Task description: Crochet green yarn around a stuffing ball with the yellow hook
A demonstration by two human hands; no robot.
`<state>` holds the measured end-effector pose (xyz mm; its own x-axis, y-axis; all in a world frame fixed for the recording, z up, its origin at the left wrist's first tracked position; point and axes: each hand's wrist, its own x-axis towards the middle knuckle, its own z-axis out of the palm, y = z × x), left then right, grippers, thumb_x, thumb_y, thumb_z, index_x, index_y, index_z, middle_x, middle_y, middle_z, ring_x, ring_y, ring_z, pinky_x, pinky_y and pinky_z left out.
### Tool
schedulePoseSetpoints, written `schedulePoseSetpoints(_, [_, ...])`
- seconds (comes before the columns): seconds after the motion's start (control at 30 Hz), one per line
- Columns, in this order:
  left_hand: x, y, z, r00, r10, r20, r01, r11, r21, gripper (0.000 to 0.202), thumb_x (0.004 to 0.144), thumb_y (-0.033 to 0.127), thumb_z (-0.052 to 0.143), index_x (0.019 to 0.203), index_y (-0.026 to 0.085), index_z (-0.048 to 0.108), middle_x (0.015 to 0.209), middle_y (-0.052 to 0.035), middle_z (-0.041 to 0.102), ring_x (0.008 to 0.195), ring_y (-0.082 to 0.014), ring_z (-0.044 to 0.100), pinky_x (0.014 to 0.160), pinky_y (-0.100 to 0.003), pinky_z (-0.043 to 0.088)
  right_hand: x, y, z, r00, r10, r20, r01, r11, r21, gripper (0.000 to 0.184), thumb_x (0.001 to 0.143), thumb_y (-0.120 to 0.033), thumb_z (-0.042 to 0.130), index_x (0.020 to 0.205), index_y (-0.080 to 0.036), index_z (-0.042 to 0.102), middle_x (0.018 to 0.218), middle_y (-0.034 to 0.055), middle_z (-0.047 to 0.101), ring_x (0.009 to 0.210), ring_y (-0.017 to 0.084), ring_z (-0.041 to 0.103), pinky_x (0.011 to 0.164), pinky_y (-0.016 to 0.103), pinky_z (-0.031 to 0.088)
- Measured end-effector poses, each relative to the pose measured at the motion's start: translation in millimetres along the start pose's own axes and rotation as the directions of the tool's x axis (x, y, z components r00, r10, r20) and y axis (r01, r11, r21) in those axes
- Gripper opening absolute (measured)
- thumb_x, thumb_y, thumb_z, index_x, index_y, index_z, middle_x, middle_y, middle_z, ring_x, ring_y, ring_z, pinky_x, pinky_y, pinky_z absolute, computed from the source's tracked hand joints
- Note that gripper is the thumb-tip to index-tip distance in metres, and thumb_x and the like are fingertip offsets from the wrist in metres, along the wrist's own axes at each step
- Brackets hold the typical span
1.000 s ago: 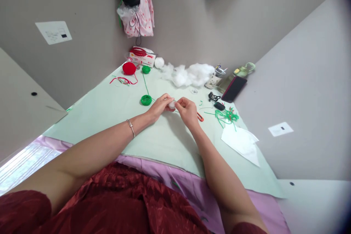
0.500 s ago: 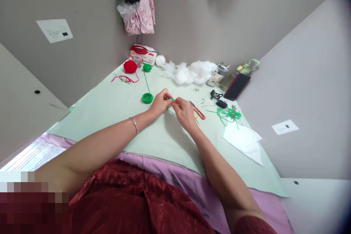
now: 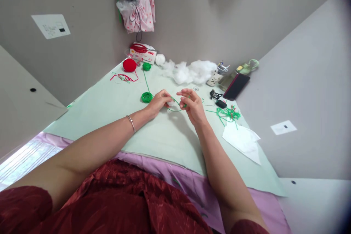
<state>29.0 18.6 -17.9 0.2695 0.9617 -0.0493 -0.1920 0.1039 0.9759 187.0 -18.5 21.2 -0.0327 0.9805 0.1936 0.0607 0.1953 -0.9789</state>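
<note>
My left hand (image 3: 159,103) is closed, thumb and fingers pinching green yarn (image 3: 177,101) beside a small whitish patch whose kind I cannot make out. Across the gap the yarn runs to my right hand (image 3: 192,106), raised just to the right. Its thumb and a finger are closed on the strand, while other fingers stretch out. A second green strand droops below, between the hands. Left of my left hand lies a coil of green yarn (image 3: 147,97), joined by a strand to a small green yarn ball (image 3: 147,66).
White stuffing (image 3: 189,72) lies at the back, beside a pen cup (image 3: 215,76). A red yarn ball (image 3: 129,65) sits back left. On the right are a phone (image 3: 236,86), green yarn scraps (image 3: 229,112) and white paper (image 3: 241,139). Walls enclose the table (image 3: 161,139).
My hands were together over the green piece; now my right hand has moved right and up, its fingers spreading, with yarn stretched between them. The orange snips are now hidden from view.
</note>
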Motion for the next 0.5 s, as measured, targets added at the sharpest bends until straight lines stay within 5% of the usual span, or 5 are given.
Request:
schedulePoseSetpoints(0.1, [-1.7,1.3,1.1,1.0,0.009,-0.005,-0.009,1.0,-0.015,0.029,0.098,0.034,0.065,0.119,0.014,0.065,0.112,-0.0078,0.07,0.091,-0.0188,0.069,0.078,-0.037,0.061,0.1,-0.5,-3.2,0.999,0.038,0.035,-0.038,0.999,0.02,0.042,0.075,-0.035,0.068,0.115,-0.025,0.059,0.109,0.0039,0.07,0.053,0.006,0.04,0.051,0.026,0.033])
schedulePoseSetpoints(0.2, [-1.6,1.9,0.5,0.999,0.019,-0.026,-0.02,0.999,-0.025,0.027,0.098,0.033,0.065,0.117,0.014,0.065,0.109,-0.0072,0.07,0.089,-0.0181,0.069,0.076,-0.036,0.061,-1.1,1.3,-5.0,0.999,0.037,0.022,-0.033,0.988,-0.152,0.04,0.079,-0.039,0.067,0.116,-0.024,0.06,0.106,0.0039,0.071,0.055,0.008,0.04,0.052,0.026,0.031])
schedulePoseSetpoints(0.37, [0.5,2.2,-2.2,0.998,0.023,-0.059,-0.025,0.999,-0.027,0.027,0.098,0.033,0.065,0.117,0.014,0.065,0.108,-0.0068,0.07,0.087,-0.0174,0.069,0.075,-0.035,0.061,-2.7,4.9,-7.4,0.999,0.016,0.028,-0.006,0.945,-0.327,0.019,0.075,-0.037,0.076,0.08,-0.019,0.07,0.062,-0.0026,0.058,0.056,0.012,0.043,0.054,0.028,0.03])
schedulePoseSetpoints(0.5, [-0.1,2.3,-1.0,0.999,0.008,-0.042,-0.009,1.0,-0.024,0.026,0.098,0.033,0.065,0.115,0.014,0.065,0.105,-0.0062,0.07,0.084,-0.0166,0.068,0.073,-0.034,0.06,-1.4,-2.1,-11.0,0.996,-0.087,-0.016,0.078,0.947,-0.311,0.027,0.081,-0.043,0.072,0.067,-0.02,0.068,0.078,0.0024,0.063,0.072,0.016,0.052,0.063,0.03,0.039])
